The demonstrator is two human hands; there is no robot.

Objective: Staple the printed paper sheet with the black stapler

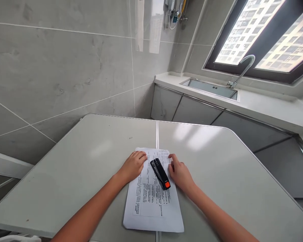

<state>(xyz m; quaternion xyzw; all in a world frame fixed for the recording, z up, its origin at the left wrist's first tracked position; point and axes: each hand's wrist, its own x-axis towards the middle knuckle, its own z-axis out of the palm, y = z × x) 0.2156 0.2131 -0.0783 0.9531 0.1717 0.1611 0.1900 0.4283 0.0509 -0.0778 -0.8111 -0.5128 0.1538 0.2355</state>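
Printed sheets of paper [151, 215] lie in front of me, the top one covered in rows of small text. On them rests a black stapler [159, 173] with an orange-red end, set at a slant and touched by neither hand. My left hand [134, 165] lies over the left edge of the paper, its fingers stretched toward the stapler and holding nothing. At the right edge is my right hand [179, 172], index finger and thumb apart near the paper's border, the other fingers curled and partly hidden.
The pale folding table [96, 161] has a metal seam [157, 134] running down its middle, under the paper. Tiny specks [130, 137] dot its surface. Beyond stand a counter [265, 102] with a sink [209, 88] and tap [244, 69], and a grey tiled wall [65, 67].
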